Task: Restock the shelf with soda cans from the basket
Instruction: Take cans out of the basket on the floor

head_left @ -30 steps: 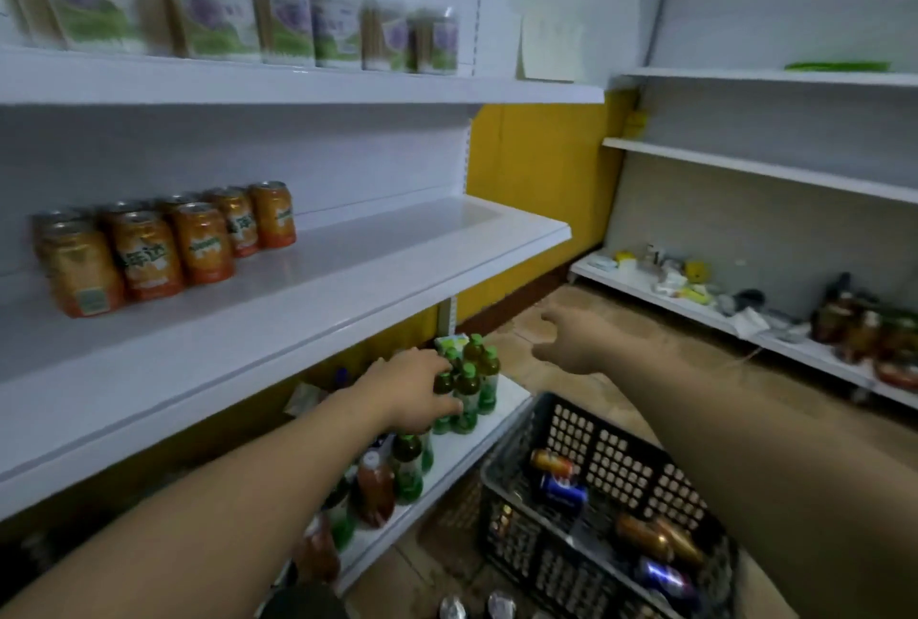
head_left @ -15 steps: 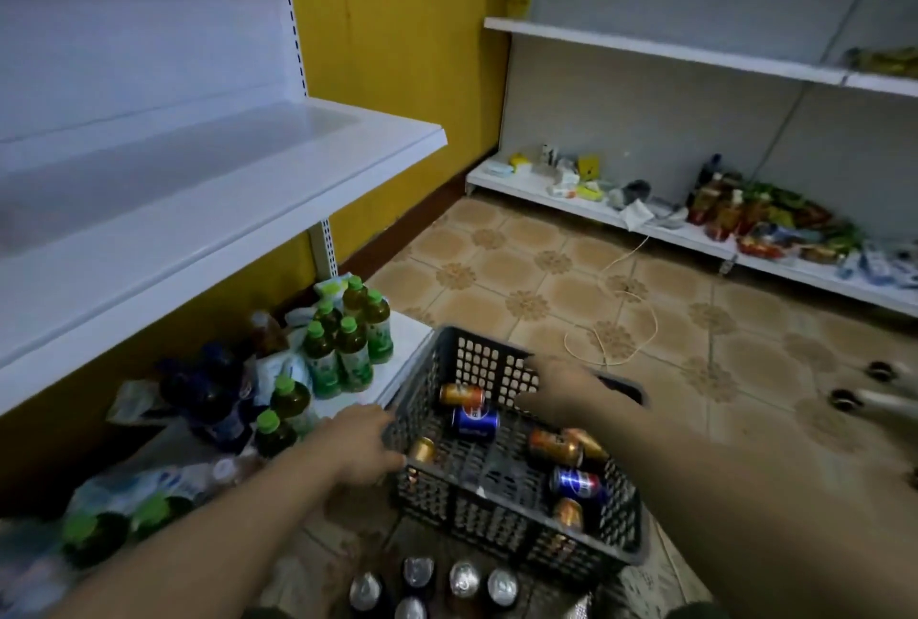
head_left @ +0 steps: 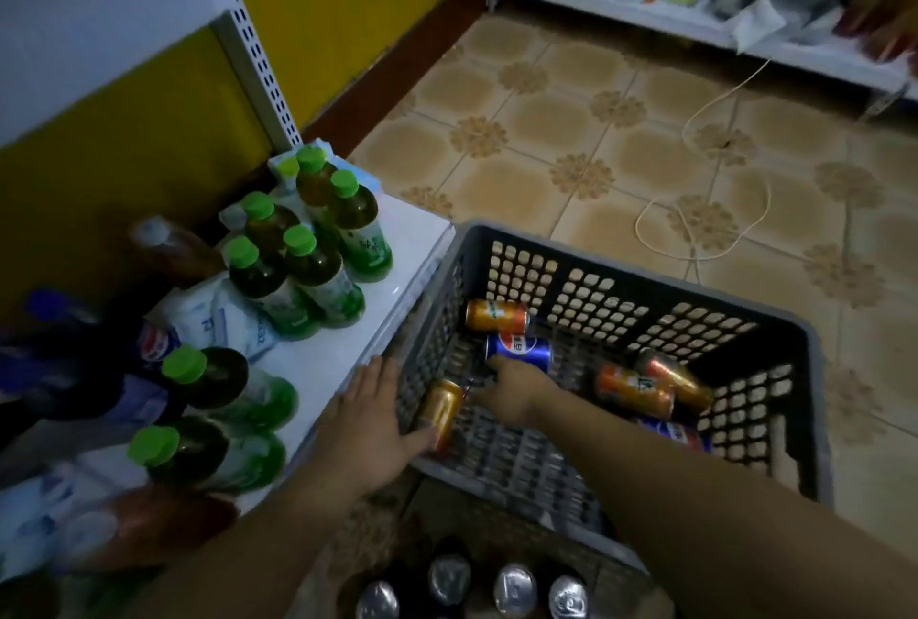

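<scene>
A grey plastic basket (head_left: 630, 254) stands on the tiled floor and holds several soda cans lying on their sides. An orange can (head_left: 497, 315) and a blue Pepsi can (head_left: 524, 350) lie at its far left. A gold can (head_left: 441, 410) lies by the left wall. Two orange cans (head_left: 633, 391) and another blue can (head_left: 678, 435) lie to the right. My right hand (head_left: 516, 385) reaches down inside, fingertips on the near side of the blue Pepsi can. My left hand (head_left: 367, 419) rests flat over the basket's left rim, thumb beside the gold can.
The low white shelf (head_left: 357, 335) left of the basket carries green-capped tea bottles (head_left: 318, 270), Pepsi bottles and packets. Upright can tops (head_left: 511, 588) stand on the floor below the basket. A white cable (head_left: 705, 221) loops on the tiles. Another low shelf (head_left: 646, 17) with clutter runs along the far wall.
My view has dropped from the shelf of orange cans to the basket. My right hand went down into the basket to the blue can; my left hand settled on the rim.
</scene>
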`<action>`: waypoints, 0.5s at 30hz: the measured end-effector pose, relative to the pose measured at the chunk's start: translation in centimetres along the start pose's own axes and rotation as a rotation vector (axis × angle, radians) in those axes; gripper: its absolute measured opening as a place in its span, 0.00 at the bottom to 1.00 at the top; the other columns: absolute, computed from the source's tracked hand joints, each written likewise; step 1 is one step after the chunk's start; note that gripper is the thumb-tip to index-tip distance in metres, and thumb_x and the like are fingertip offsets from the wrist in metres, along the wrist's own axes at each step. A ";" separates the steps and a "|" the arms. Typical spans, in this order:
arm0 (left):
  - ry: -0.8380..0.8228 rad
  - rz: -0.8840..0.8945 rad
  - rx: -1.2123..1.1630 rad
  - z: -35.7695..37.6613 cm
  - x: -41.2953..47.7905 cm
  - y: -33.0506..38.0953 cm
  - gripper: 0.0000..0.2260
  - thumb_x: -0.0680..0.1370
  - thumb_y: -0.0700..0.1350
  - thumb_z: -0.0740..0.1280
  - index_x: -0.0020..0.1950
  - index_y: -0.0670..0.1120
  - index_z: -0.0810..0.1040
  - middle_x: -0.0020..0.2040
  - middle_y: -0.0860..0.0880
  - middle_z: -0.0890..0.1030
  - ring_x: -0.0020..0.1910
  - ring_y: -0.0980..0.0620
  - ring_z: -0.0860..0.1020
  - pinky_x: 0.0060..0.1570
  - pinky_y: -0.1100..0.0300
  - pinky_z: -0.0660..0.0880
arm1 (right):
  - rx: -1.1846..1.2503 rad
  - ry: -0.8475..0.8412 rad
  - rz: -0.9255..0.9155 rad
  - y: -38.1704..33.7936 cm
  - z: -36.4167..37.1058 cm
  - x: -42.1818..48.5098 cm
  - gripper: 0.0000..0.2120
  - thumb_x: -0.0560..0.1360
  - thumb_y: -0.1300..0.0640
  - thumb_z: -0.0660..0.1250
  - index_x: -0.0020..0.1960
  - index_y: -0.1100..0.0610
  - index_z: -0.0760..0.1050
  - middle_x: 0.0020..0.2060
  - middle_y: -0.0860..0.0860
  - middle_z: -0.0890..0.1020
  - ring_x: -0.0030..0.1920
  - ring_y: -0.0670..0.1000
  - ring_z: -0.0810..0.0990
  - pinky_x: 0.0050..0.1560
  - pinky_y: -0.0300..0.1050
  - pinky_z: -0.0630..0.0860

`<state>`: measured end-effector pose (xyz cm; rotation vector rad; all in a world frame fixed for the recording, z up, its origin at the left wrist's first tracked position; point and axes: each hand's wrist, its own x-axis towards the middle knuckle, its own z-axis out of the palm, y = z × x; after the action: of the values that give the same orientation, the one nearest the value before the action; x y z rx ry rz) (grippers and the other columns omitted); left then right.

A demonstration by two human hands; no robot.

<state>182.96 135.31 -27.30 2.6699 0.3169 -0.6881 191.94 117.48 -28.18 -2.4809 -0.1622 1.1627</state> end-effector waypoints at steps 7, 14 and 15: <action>0.233 -0.008 -0.165 5.9 1.7 -1.2 0.51 0.68 0.68 0.66 0.79 0.47 0.42 0.77 0.44 0.57 0.75 0.43 0.58 0.71 0.51 0.60 | 0.111 -0.069 0.057 0.8 6.5 9.5 0.28 0.79 0.48 0.64 0.73 0.59 0.62 0.67 0.59 0.72 0.64 0.58 0.73 0.62 0.49 0.70; 0.276 0.061 -0.165 7.1 2.5 -2.0 0.48 0.67 0.68 0.58 0.72 0.55 0.29 0.79 0.49 0.50 0.76 0.49 0.53 0.72 0.57 0.55 | 0.451 -0.100 0.173 0.9 10.8 14.8 0.40 0.73 0.47 0.72 0.76 0.57 0.54 0.70 0.60 0.68 0.67 0.60 0.71 0.62 0.50 0.71; 0.276 0.065 -0.164 7.1 2.4 -1.9 0.48 0.67 0.69 0.58 0.72 0.55 0.29 0.79 0.49 0.50 0.76 0.49 0.53 0.72 0.57 0.56 | 0.516 -0.082 0.190 0.8 11.1 15.0 0.40 0.72 0.48 0.74 0.74 0.58 0.56 0.69 0.60 0.69 0.66 0.60 0.72 0.60 0.50 0.72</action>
<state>181.50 134.57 -34.85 2.6021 0.3400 -0.2606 193.17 124.10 -45.59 -2.0241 0.3204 1.1995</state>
